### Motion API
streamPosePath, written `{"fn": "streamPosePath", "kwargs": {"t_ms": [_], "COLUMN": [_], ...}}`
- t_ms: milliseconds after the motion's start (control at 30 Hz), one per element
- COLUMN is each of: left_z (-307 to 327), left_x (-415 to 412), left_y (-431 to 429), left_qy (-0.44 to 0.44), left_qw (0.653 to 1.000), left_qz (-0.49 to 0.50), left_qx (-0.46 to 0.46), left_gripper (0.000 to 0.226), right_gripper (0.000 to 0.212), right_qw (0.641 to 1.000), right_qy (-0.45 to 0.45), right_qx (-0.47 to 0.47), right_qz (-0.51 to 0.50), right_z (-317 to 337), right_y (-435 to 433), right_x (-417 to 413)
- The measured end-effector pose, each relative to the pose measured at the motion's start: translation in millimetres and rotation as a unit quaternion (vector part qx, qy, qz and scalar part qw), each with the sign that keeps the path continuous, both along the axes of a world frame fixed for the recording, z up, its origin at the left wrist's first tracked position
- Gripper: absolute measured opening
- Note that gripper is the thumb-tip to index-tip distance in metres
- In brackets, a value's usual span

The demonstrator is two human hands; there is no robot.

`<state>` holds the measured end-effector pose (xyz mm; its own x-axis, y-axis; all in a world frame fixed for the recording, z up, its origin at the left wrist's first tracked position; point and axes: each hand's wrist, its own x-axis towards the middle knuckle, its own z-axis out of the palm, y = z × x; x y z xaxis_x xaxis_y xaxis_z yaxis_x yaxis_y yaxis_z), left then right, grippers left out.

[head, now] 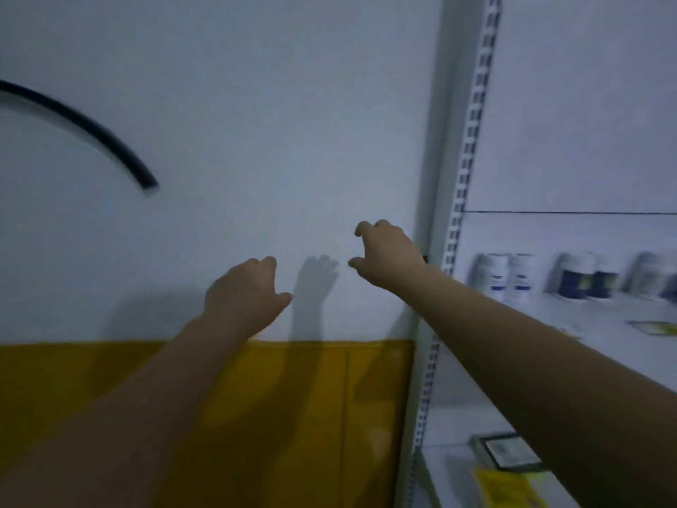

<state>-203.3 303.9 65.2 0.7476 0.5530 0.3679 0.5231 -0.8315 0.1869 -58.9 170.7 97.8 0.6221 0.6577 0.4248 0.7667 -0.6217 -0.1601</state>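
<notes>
White wall ahead | left hand outstretched, fingers loosely curled, empty | right hand higher, likewise empty

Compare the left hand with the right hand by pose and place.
The right hand is raised higher than the left hand. The right hand is close to the slotted shelf upright; the left hand is out before the white wall. The right hand shows a gap between thumb and curled fingers; the left hand's thumb juts sideways. Both are bare, loosely curled and hold nothing.
</notes>
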Motion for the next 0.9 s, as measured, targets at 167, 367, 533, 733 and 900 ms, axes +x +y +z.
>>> {"fn": "streamPosePath", "kwargs": {"t_ms": [167,367,533,733,900], "left_z": [27,37,40,34,31], "left_x": [67,149,206,262,316], "left_y": [-117,-299,-452,-613,-714], "left_qy": [-0.02,-0.009,0.0,0.02,0.034], "left_qw": [0.989,0.954,0.918,0.889,0.876], "left_qz": [-0.146,-0.3,-0.397,-0.454,-0.48], "left_qx": [-0.004,0.005,-0.008,-0.045,-0.044], "left_gripper": [0.046,0.042,0.043,0.052,0.056], "right_gripper": [0.045,0.043,0.05,0.055,0.051], "right_qw": [0.991,0.954,0.917,0.88,0.86], "right_qy": [-0.003,0.006,0.023,0.044,0.062], "right_qx": [0.017,0.025,0.013,0.006,0.002], "right_qz": [-0.132,-0.298,-0.399,-0.473,-0.507], "right_z": [18,16,15,10,3], "right_y": [-151,-358,-525,-688,-788], "right_x": [28,53,65,85,123]}}
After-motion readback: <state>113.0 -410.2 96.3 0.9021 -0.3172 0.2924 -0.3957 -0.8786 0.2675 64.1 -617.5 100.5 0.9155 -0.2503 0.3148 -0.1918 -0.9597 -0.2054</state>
